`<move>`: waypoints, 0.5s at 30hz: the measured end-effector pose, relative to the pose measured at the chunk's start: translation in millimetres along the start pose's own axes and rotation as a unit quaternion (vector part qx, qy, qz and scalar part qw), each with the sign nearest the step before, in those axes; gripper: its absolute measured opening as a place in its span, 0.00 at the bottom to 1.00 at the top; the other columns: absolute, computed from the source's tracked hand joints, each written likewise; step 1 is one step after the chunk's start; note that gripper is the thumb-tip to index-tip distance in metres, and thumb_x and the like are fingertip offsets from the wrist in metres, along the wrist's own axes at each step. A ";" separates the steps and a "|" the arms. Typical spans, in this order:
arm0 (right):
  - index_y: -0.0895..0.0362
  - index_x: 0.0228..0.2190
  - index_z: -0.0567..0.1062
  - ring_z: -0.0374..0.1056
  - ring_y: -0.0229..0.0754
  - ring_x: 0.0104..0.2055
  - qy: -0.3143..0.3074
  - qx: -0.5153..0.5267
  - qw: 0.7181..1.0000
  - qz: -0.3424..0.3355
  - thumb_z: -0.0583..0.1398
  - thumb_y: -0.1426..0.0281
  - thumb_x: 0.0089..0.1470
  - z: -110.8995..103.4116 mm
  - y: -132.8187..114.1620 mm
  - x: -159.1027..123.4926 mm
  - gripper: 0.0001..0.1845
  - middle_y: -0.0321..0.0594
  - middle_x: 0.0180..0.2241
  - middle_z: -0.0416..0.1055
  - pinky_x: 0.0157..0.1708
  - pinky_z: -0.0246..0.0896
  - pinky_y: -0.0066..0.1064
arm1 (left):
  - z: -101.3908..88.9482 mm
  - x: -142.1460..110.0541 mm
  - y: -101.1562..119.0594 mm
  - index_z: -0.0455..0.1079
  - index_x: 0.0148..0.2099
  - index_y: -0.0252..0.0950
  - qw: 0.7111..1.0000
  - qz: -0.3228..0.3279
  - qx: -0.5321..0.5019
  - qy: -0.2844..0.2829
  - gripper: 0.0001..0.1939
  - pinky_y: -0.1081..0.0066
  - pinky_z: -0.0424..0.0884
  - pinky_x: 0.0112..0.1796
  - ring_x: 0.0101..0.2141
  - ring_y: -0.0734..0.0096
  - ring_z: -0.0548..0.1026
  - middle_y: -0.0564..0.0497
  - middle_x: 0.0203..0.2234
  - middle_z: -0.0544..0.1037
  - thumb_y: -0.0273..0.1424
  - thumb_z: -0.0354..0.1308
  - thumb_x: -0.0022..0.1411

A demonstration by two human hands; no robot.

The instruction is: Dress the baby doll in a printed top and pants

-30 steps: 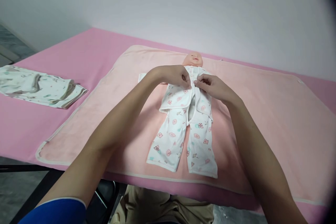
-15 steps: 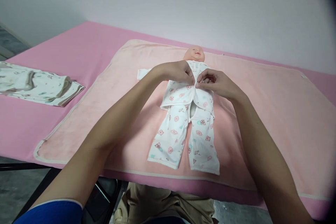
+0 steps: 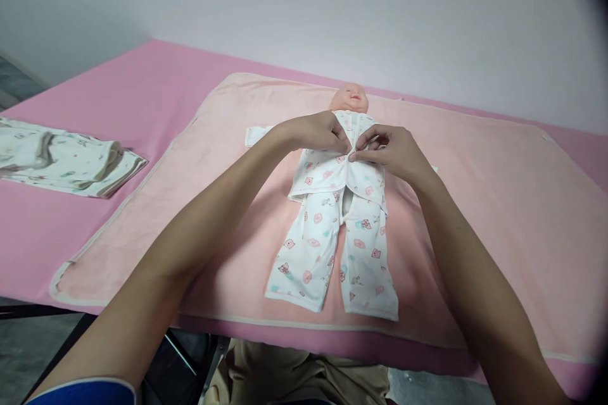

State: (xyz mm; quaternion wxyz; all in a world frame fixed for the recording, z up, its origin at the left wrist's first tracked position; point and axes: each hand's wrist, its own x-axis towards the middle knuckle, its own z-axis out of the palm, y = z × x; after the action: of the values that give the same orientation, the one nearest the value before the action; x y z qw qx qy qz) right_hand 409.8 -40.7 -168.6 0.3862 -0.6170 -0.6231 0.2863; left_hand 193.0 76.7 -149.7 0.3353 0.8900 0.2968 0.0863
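A baby doll (image 3: pixel 350 99) lies on its back on a pale pink blanket (image 3: pixel 475 202), dressed in a white printed top (image 3: pixel 327 174) and matching trousers (image 3: pixel 332 253). My left hand (image 3: pixel 316 131) and my right hand (image 3: pixel 389 150) meet at the doll's chest. Both pinch the two front edges of the top together at the middle, fingers curled. The doll's body and arms are hidden under the clothes and my hands.
The blanket lies on a table with a bright pink cover (image 3: pixel 123 95). A folded pile of printed baby clothes (image 3: pixel 66 158) rests at the far left. A white wall stands behind the table. My lap shows below the table's near edge.
My hands have stayed at the doll's chest, drawing the top's front edges closer together; the view has shifted slightly.
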 end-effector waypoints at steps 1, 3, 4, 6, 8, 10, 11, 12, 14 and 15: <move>0.54 0.32 0.83 0.64 0.40 0.31 0.001 -0.001 1.000 -0.002 0.83 0.51 0.41 0.6 0.4 0.2 0.26 0.38 0.29 0.74 0.32 0.59 0.36 | 0.3 0.4 0.4 0.86 0.38 0.41 1.000 -0.007 -0.007 -0.008 0.10 0.61 0.72 0.36 0.37 0.56 0.78 0.45 0.30 0.79 0.39 0.66 0.56; 0.54 0.31 0.83 0.64 0.40 0.31 0.001 -0.005 1.000 -0.005 0.82 0.49 0.41 1.6 1.6 1.1 0.27 0.38 0.29 0.74 0.32 0.59 0.36 | 1.2 1.2 1.8 0.86 0.38 0.41 1.000 -0.019 -0.018 -0.015 0.11 0.61 0.71 0.36 0.37 0.56 0.78 0.44 0.30 0.79 0.39 0.67 0.56; 0.54 0.31 0.83 0.64 0.40 0.31 0.002 -0.008 1.000 -0.008 0.82 0.49 0.41 2.0 2.3 1.7 0.27 0.39 0.29 0.74 0.32 0.59 0.36 | 1.7 1.3 2.6 0.86 0.38 0.41 1.000 -0.021 -0.021 -0.010 0.11 0.60 0.71 0.36 0.37 0.55 0.78 0.44 0.29 0.78 0.39 0.67 0.55; 0.54 0.31 0.83 0.64 0.41 0.32 0.002 -0.015 1.000 -0.014 0.82 0.47 0.41 2.1 3.6 2.6 0.28 0.40 0.31 0.75 0.32 0.59 0.36 | 2.6 0.7 4.2 0.85 0.37 0.40 1.000 -0.022 -0.018 0.008 0.11 0.61 0.71 0.36 0.37 0.55 0.78 0.45 0.27 0.76 0.40 0.69 0.54; 0.54 0.31 0.82 0.64 0.41 0.33 -0.002 -0.020 1.000 -0.018 0.81 0.46 0.41 1.4 4.1 3.2 0.28 0.41 0.33 0.76 0.32 0.60 0.36 | 2.5 -1.2 5.9 0.84 0.37 0.40 0.999 -0.023 -0.013 0.024 0.11 0.61 0.70 0.35 0.36 0.56 0.77 0.46 0.25 0.74 0.40 0.69 0.53; 0.54 0.31 0.82 0.64 0.41 0.33 -0.009 -0.023 0.999 -0.020 0.81 0.47 0.42 0.6 4.1 3.4 0.27 0.41 0.33 0.76 0.32 0.59 0.36 | 1.6 -3.9 8.1 0.82 0.36 0.40 0.999 -0.022 -0.015 0.017 0.11 0.61 0.69 0.35 0.35 0.57 0.76 0.46 0.25 0.72 0.40 0.69 0.54; 0.54 0.31 0.82 0.64 0.41 0.32 -0.012 -0.025 0.999 -0.020 0.81 0.48 0.43 0.3 3.9 3.5 0.27 0.40 0.33 0.76 0.32 0.59 0.36 | 1.1 -5.3 9.4 0.81 0.35 0.40 1.000 -0.021 -0.018 0.011 0.10 0.60 0.68 0.34 0.34 0.58 0.75 0.47 0.24 0.70 0.41 0.69 0.55; 0.54 0.32 0.82 0.64 0.40 0.32 -0.013 -0.027 0.999 -0.020 0.81 0.49 0.43 0.1 3.8 3.6 0.26 0.40 0.33 0.75 0.32 0.58 0.36 | 0.8 -6.5 11.1 0.79 0.33 0.40 1.000 -0.021 -0.020 0.008 0.10 0.60 0.67 0.34 0.33 0.58 0.74 0.47 0.23 0.68 0.41 0.69 0.55; 0.54 0.32 0.81 0.63 0.40 0.32 -0.015 -0.032 0.999 -0.015 0.81 0.50 0.43 0.6 3.5 3.9 0.26 0.39 0.31 0.74 0.32 0.56 0.35 | 1.6 -8.1 14.8 0.75 0.31 0.39 0.999 -0.024 -0.021 0.014 0.14 0.60 0.64 0.32 0.30 0.61 0.71 0.48 0.22 0.62 0.43 0.70 0.57; 0.54 0.32 0.81 0.62 0.40 0.32 -0.015 -0.034 0.999 -0.012 0.82 0.51 0.43 1.0 3.3 3.9 0.26 0.38 0.31 0.73 0.32 0.56 0.35 | 2.9 -8.5 16.8 0.73 0.30 0.39 0.999 -0.028 -0.020 0.018 0.16 0.60 0.62 0.32 0.29 0.62 0.69 0.49 0.22 0.59 0.44 0.70 0.58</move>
State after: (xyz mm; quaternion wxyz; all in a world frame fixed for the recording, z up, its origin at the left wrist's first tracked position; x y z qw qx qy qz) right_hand 411.0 -36.5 -171.4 0.3587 -0.6181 -0.6454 0.2697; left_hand 195.0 60.1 -140.6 0.3498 0.8727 0.3259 0.0987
